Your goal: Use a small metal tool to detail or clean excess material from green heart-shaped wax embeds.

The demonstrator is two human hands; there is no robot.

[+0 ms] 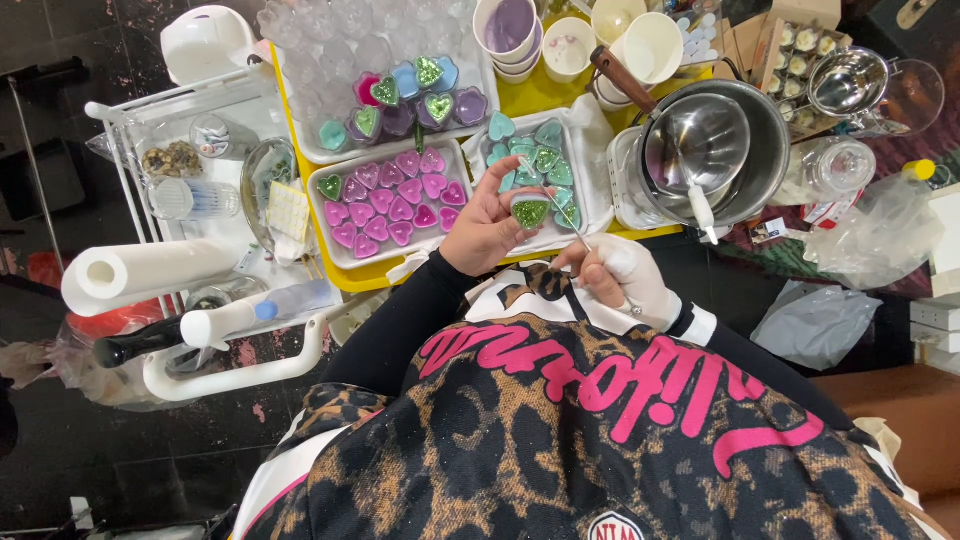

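- Left hand (487,228) is closed round a small green heart-shaped piece (530,211), held face-up above the front edge of the yellow tray (520,100).
- Right hand (622,277), in a white glove, is pinched shut on a thin metal tool (556,203); its tip sits at, or just above, the green heart – contact can't be confirmed.
- The heart should be kept level & braced vs. the body so glitter/fill isn't tipped out.
- The tool is best guided w/ short, light strokes; wrist rested near the left hand for control.
- Work should be kept over the white dish of teal hearts (535,150), so drips are caught there, not on clothing.
- Pink hearts (392,203) lie in the next dish, left; elbows should be kept clear of them.
- The steel pot (730,150) w/ ladle sits close on the right; the sleeve should be kept off its rim – judged a likely hot spot.
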